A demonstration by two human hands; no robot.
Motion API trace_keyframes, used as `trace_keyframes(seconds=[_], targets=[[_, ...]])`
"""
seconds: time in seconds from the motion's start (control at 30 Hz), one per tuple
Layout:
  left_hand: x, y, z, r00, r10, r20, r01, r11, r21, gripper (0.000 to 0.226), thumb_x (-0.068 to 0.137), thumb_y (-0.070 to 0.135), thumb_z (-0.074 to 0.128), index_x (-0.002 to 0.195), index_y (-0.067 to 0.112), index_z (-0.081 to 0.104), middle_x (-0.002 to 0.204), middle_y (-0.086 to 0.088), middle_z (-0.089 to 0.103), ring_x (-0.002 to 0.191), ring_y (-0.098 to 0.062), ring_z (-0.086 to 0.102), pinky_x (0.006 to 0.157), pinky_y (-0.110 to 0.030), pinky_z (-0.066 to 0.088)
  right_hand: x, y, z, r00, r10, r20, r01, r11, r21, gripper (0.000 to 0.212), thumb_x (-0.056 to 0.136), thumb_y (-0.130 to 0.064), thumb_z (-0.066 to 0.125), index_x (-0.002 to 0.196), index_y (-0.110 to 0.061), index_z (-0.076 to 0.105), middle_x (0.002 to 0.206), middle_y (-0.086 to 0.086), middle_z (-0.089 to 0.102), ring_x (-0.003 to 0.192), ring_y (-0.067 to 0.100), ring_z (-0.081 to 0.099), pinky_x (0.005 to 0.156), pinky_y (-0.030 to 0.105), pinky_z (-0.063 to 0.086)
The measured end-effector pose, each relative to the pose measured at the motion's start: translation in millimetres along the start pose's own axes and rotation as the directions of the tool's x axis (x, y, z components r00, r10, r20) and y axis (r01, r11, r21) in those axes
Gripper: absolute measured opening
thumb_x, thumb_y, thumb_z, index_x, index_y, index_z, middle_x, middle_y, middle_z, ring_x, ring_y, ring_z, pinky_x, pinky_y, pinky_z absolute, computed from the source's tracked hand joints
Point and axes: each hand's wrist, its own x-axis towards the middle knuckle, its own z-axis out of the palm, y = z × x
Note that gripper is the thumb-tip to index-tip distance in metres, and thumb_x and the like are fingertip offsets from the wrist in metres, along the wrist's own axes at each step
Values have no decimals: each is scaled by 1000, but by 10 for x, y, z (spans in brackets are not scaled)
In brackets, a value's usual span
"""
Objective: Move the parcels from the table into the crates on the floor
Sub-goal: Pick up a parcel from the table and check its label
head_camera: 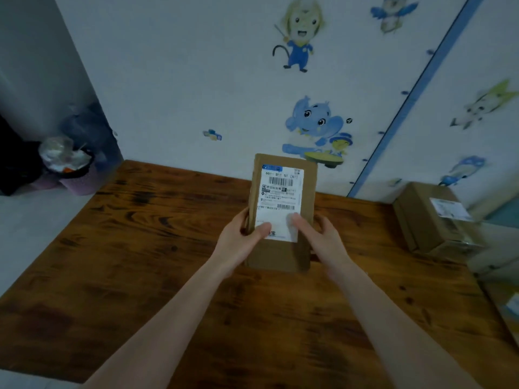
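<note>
2 hands: left hand [242, 240], right hand [323, 239] grip 1 parcel [283, 192] | 2nd parcel [432, 217] | 1 table [140, 262]

The table [140, 262] is dark reddish-brown wood with black streaky grain. The parcel [282, 256] in the middle is plain brown cardboard, and its label [280, 203] is white with black barcodes and a blue strip at the far edge. The second parcel [429, 220] at the right is the same brown. The wall [182, 80] behind is pale, printed with blue and yellow cartoon animals. The bin [78, 181] at the far left is pinkish-purple.
</note>
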Motion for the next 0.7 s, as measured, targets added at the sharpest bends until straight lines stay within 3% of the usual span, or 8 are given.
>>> trace_keyframes(seconds=[0.1,0.2,0.27,0.33,0.4,0.47,0.57,0.7], targets=[[-73,143,210,999,-3,-37,4,1000,17,65,85,38,66,138,15,37,120,5,56,91,-2,53,70,-14,47,-68,-41,-271,997,-21,68,22,1000,-7,47,86,-41,64,128,-26,49,117,-8,61,97,6,58,75,23,49],[-120,268,384,995,-35,-91,37,999,26,65,81,40,70,128,7,40,97,12,53,78,2,53,55,-11,46,-146,-10,-485,995,-39,91,41,999,-15,36,87,-32,65,120,-20,57,112,-3,66,103,14,62,82,29,52],[-157,309,485,994,-44,-95,47,998,32,59,81,38,71,122,7,41,93,13,52,76,2,53,51,-10,46,-185,-28,-612,995,-70,73,73,997,-31,34,85,-29,67,116,-17,59,110,-1,67,101,15,63,80,28,53],[-207,336,585,995,-39,-96,41,999,20,55,80,35,72,118,10,41,106,3,59,79,0,55,54,-12,46,-223,-81,-732,995,-92,44,94,995,-32,33,83,-34,69,108,-15,59,105,-1,68,94,13,64,76,26,53],[-273,393,702,996,5,-84,-4,1000,20,64,79,33,74,128,13,38,119,1,57,84,0,55,59,-12,46,-258,-117,-863,990,-139,13,140,990,-26,39,81,-37,70,110,-18,53,102,-8,64,90,7,62,73,23,51],[-332,475,796,996,65,-61,-63,997,34,75,81,35,72,140,19,30,112,14,53,85,3,52,61,-10,45,-290,-140,-963,981,-194,24,195,981,-24,40,82,-35,68,115,-21,51,105,-11,63,94,5,61,75,21,51],[-390,563,910,992,124,-35,-122,991,49,55,84,37,68,128,34,36,102,24,52,82,11,51,62,-6,45,-353,-139,-1085,974,-220,61,222,974,-33,35,83,-31,68,114,-20,56,104,-10,66,98,8,64,73,18,52],[-389,582,995,989,145,-23,-143,987,66,70,81,35,71,141,24,36,125,9,57,108,-5,54,80,-16,44,-386,-180,-1175,978,-206,36,207,978,-20,41,81,-36,69,116,-17,56,107,-4,66,97,11,63,75,24,52]])
